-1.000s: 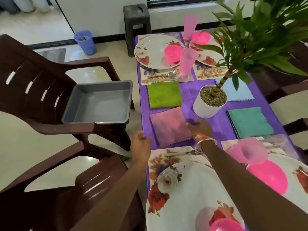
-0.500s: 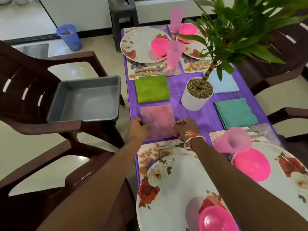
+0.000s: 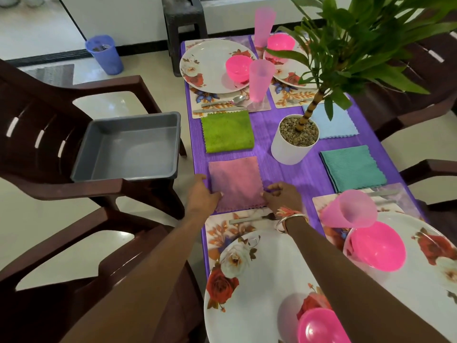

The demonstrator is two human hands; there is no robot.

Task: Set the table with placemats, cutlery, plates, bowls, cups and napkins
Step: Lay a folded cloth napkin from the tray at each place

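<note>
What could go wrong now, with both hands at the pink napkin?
1. The right hand reaches past the pink cup; its forearm could tip the cup when drawn back.
2. Its wrist lies over the fork; it might drag the fork askew.
3. Tugging the pink napkin could wrinkle the purple tablecloth.

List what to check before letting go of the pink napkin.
1. Pink napkin lying flat on the tablecloth: ok.
2. Left hand thumb on its near left corner, right hand pinching the near right corner: ok.
3. In line with the green napkin: ok.
4. Clear of the plant pot: ok.
5. Clear of the fork: ok.
6. Gap to the near placemat: cannot tell.
</note>
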